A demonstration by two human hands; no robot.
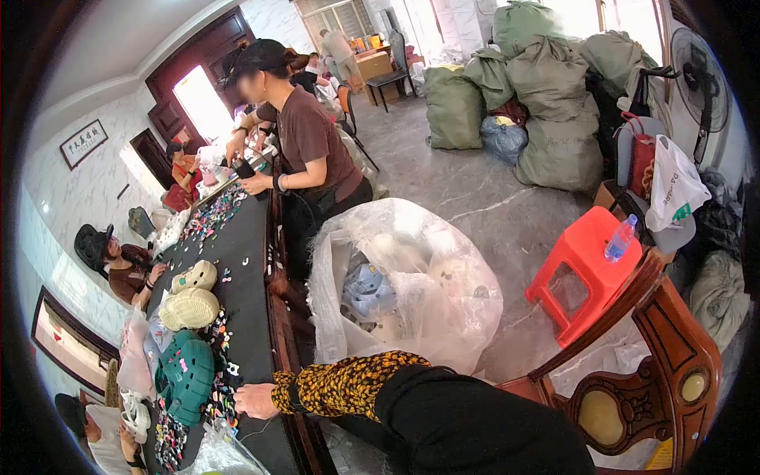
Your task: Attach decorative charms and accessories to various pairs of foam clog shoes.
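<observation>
1. One hand is reaching from a patterned sleeve onto the dark table, resting at the edge of a spread of small coloured charms. By the way the arm is crossing the body it is looking like the right hand, though that is a judgement. The fingers are lying loosely curled and part open; whether they are pinching a charm I cannot tell.
2. The other hand is not showing.
3. Just beyond the charms a green clog is lying on the table, with two cream clogs further along.
4. To do this well, I judge the hand should be picking one charm at a time with the fingertips, keeping the wrist low so the neighbouring pieces are not being scattered.
5. Beside the table a large clear bag is standing open on the floor, holding pale blue and cream clogs.
6. Green sacks are piled at the back, tied shut, contents hidden.
7. A red stool is carrying a bottle.
8. A person is standing at the table further along.
</observation>
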